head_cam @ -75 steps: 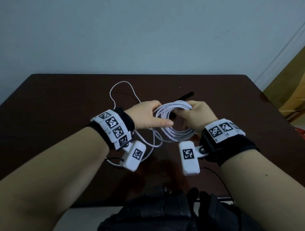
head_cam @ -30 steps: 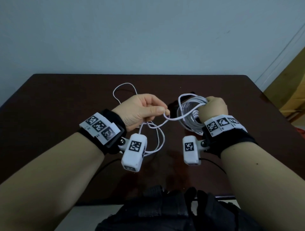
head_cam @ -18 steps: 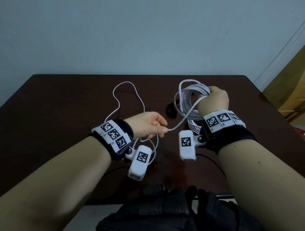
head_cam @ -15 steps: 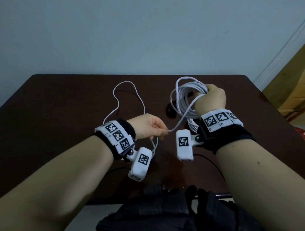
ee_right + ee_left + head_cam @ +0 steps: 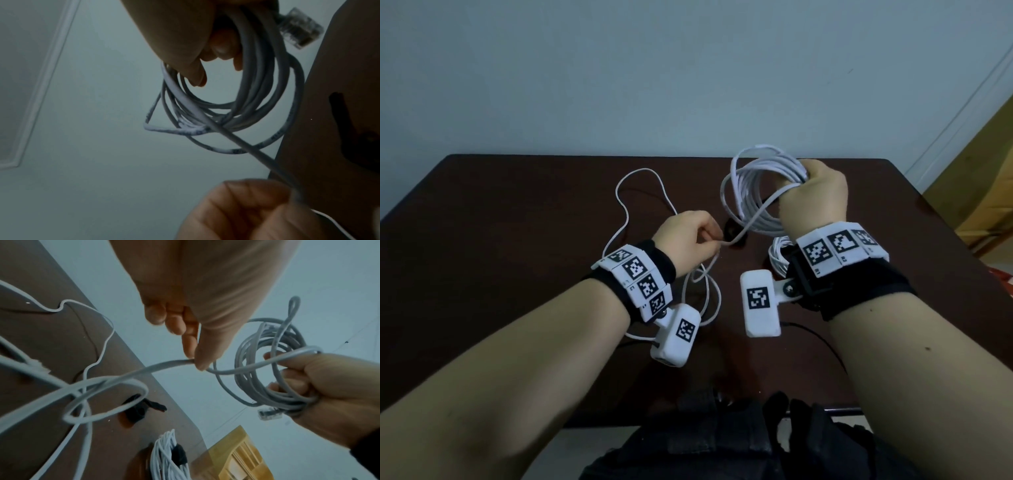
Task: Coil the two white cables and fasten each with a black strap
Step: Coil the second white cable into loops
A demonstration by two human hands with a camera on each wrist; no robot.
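A white cable coil (image 5: 751, 192) stands upright above the dark table (image 5: 517, 219), gripped at its right side by my right hand (image 5: 803, 180). One strand runs taut from the coil down to my left hand (image 5: 715, 238), which pinches it between thumb and fingers (image 5: 202, 360). The loose white cable tail (image 5: 631, 192) loops over the table behind and below that hand. A clear plug (image 5: 269, 415) hangs at the coil. A loose black strap (image 5: 141, 408) lies on the table. A second coiled cable (image 5: 167, 456) wears a black strap (image 5: 180, 455).
Under my right wrist lies the second coil (image 5: 777, 255). A yellow wooden piece of furniture (image 5: 989, 192) stands past the table's right edge. A pale wall rises behind the table. Dark fabric (image 5: 739, 442) sits at the near edge.
My right hand has lifted the coil up and away and turned it upright. My left hand dropped nearer to me, still pinching the cable, and the strand between the hands is now taut.
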